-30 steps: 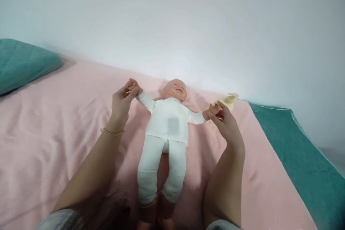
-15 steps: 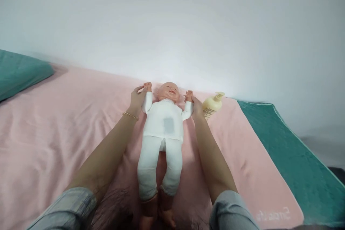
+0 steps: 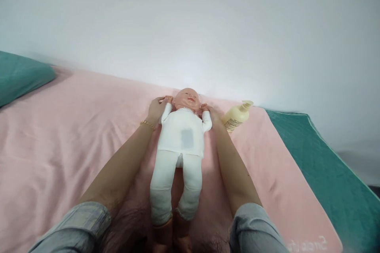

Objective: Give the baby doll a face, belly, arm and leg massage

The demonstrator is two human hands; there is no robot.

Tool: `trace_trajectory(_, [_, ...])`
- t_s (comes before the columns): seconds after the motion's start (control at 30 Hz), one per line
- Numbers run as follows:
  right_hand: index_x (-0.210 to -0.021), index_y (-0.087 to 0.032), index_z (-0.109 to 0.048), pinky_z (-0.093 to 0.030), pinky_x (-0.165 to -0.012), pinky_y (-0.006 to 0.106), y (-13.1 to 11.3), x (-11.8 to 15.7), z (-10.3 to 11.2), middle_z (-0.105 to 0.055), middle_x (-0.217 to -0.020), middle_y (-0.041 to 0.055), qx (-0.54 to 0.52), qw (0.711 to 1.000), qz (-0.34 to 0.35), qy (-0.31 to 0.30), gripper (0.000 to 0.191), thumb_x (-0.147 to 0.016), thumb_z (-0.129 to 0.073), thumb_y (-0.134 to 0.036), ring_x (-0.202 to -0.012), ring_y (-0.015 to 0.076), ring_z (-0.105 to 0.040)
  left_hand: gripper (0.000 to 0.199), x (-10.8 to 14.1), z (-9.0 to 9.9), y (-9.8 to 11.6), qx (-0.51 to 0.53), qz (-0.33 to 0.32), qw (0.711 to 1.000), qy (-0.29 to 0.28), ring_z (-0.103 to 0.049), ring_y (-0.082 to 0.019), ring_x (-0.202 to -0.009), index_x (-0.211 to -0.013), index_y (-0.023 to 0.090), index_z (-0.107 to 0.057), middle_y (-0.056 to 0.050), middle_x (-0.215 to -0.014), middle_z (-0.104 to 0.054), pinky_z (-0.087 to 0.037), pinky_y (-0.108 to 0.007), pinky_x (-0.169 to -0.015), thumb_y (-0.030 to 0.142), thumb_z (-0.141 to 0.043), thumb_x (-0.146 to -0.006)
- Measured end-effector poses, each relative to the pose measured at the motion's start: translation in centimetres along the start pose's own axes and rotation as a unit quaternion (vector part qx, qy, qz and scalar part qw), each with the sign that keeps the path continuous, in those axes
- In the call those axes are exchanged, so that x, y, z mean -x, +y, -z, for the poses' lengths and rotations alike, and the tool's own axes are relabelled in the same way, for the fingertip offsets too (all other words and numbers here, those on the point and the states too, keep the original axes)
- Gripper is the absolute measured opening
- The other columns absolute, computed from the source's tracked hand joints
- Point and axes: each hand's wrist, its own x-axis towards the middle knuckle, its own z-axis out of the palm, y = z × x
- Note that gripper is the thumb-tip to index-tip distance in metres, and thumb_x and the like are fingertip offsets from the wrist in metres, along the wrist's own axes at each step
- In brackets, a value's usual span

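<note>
Two hands, left and right, reach forward, fingers closed around the wrists of the doll, which lies face-up between the forearms on a rumpled pink blanket beside a pale wall

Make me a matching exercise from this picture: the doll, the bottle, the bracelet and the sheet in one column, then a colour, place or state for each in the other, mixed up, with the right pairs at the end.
Column one:
1. Doll
2. Bottle
3. Bracelet
4. Sheet

Column two:
A. Pink, spread beneath the doll
B. Gold-coloured
C. Pale yellow, with a pump top
D. Lying face up, dressed in white

Right pairs: 1-D, 2-C, 3-B, 4-A.
</note>
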Motion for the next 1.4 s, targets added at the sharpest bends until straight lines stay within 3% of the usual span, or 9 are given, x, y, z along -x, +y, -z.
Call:
trace_trajectory(0.23, [-0.113, -0.018, -0.066, -0.058, -0.082, 0.041, -0.8, -0.7, 1.3, -0.072, -0.105, 0.0098, 0.008, 0.999, -0.027, 0.038, 0.047, -0.082, -0.059, -0.054, -0.09, 0.0244, -0.069, 0.057, 2.4, 0.2, 0.5, 0.049, -0.049, 0.994, 0.079, -0.069, -0.022, -0.091, -0.128, 0.012, -0.058, -0.014, -0.103, -0.073, -0.053, -0.031, -0.077, 0.046, -0.068, -0.083])
trace_trajectory(0.37, [-0.12, -0.021, -0.061, -0.056, -0.088, 0.039, -2.5, 1.3, 1.7, -0.067, -0.125, 0.0104, 0.012, 0.996, 0.045, 0.072, 0.047, -0.081, -0.062, -0.048, -0.102, 0.0219, -0.067, 0.05, 4.6, 1.3, 1.8, 0.054, -0.12, 0.981, 0.142, -0.066, -0.021, -0.099, -0.123, 0.016, -0.059, -0.012, -0.107, -0.071, -0.05, -0.033, -0.087, 0.034, -0.074, -0.079])
trace_trajectory(0.47, [-0.122, -0.02, -0.059, -0.054, -0.094, 0.04, -4.2, 3.9, 1.8, -0.063, -0.131, 0.0112, 0.013, 0.992, 0.081, 0.091, 0.046, -0.081, -0.063, -0.04, -0.109, 0.0223, -0.065, 0.047, 6.6, 2.6, 3.1, 0.003, -0.174, 0.973, 0.155, -0.065, -0.021, -0.102, -0.119, 0.02, -0.06, -0.009, -0.11, -0.069, -0.047, -0.033, -0.09, 0.028, -0.076, -0.076])
trace_trajectory(0.57, [-0.122, -0.02, -0.059, -0.051, -0.098, 0.043, -5.8, 7.0, 2.0, -0.066, -0.125, 0.0111, 0.02, 0.992, 0.064, 0.111, 0.046, -0.079, -0.064, -0.035, -0.109, 0.0234, -0.065, 0.048, 9.0, 3.9, 4.2, -0.042, -0.192, 0.969, 0.151, -0.063, -0.02, -0.103, -0.121, 0.021, -0.059, -0.007, -0.119, -0.067, -0.048, -0.03, -0.087, 0.027, -0.074, -0.076])
trace_trajectory(0.67, [-0.124, -0.019, -0.057, -0.051, -0.096, 0.044, -6.9, 10.6, 2.4, -0.071, -0.113, 0.0103, 0.029, 0.994, 0.045, 0.094, 0.047, -0.08, -0.063, -0.034, -0.107, 0.0251, -0.066, 0.046, 11.6, 5.2, 4.6, -0.095, -0.194, 0.967, 0.138, -0.061, -0.021, -0.107, -0.12, 0.022, -0.061, -0.006, -0.122, -0.066, -0.047, -0.03, -0.089, 0.026, -0.071, -0.076])
trace_trajectory(0.8, [-0.135, -0.02, -0.052, -0.046, -0.103, 0.045, -7.4, 15.4, 2.7, -0.067, -0.124, 0.0104, 0.116, 0.99, 0.028, 0.072, 0.055, -0.083, -0.06, -0.033, -0.119, 0.0269, -0.061, 0.053, 14.8, 7.2, 3.8, -0.181, -0.201, 0.957, 0.107, -0.062, -0.022, -0.104, -0.126, 0.024, -0.061, -0.005, -0.115, -0.068, -0.046, -0.033, -0.093, 0.032, -0.072, -0.075])
trace_trajectory(0.97, [-0.146, -0.021, -0.043, -0.047, -0.102, 0.047, -6.6, 20.0, 2.5, -0.063, -0.133, 0.0116, 0.247, 0.968, -0.019, 0.043, 0.063, -0.088, -0.055, -0.041, -0.12, 0.0298, -0.061, 0.059, 17.5, 9.5, 2.3, -0.292, -0.169, 0.938, 0.078, -0.064, -0.026, -0.098, -0.136, 0.026, -0.057, -0.006, -0.108, -0.069, -0.047, -0.038, -0.089, 0.036, -0.068, -0.079])
trace_trajectory(1.17, [-0.148, -0.012, -0.039, -0.037, -0.112, 0.051, -5.3, 22.7, 2.3, -0.045, -0.151, 0.0166, 0.317, 0.948, -0.007, 0.033, 0.067, -0.091, -0.05, -0.046, -0.139, 0.0331, -0.043, 0.08, 19.6, 10.1, 1.7, -0.299, -0.098, 0.948, 0.05, -0.066, -0.028, -0.101, -0.156, 0.026, -0.025, -0.006, -0.116, -0.069, -0.048, -0.035, -0.077, 0.039, -0.059, -0.085])
trace_trajectory(1.4, [-0.152, -0.014, -0.034, -0.042, -0.107, 0.049, -5.2, 23.5, 2.1, -0.053, -0.143, 0.0175, 0.282, 0.956, -0.044, 0.063, 0.069, -0.095, -0.042, -0.052, -0.133, 0.0336, -0.051, 0.071, 20.9, 9.9, 0.4, -0.333, -0.103, 0.937, -0.003, -0.063, -0.032, -0.112, -0.155, 0.027, -0.024, -0.008, -0.131, -0.064, -0.047, -0.043, -0.086, 0.034, -0.05, -0.089])
